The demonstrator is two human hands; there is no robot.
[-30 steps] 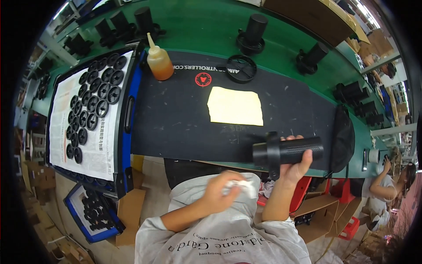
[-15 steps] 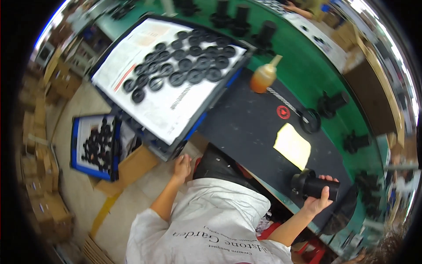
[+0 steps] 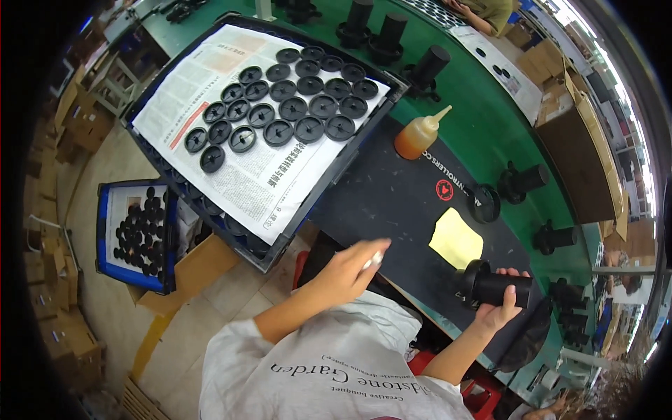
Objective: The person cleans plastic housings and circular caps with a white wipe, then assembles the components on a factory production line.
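Head view, right hand [image 3: 498,308]: lower right of the frame; fingers wrapped around a black cylindrical part [image 3: 493,288] lying over the black mat [image 3: 392,203]
Left hand [image 3: 346,269]: centre, below the mat's near edge; fingers pressed together, pinching a small white object [image 3: 372,261]
Yellow cloth [image 3: 456,239]: on the mat, just beside the cylinder
Amber squeeze bottle [image 3: 418,134]: upper centre
Tray [image 3: 336,164]: upper left; newspaper-lined, holding black round caps [image 3: 294,108]

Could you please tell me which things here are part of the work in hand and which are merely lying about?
In hand:
right hand gripping black cylinder
left hand with a small pale item
yellow pad
tray of black discs

Lying about:
amber bottle
floor crate
cardboard boxes
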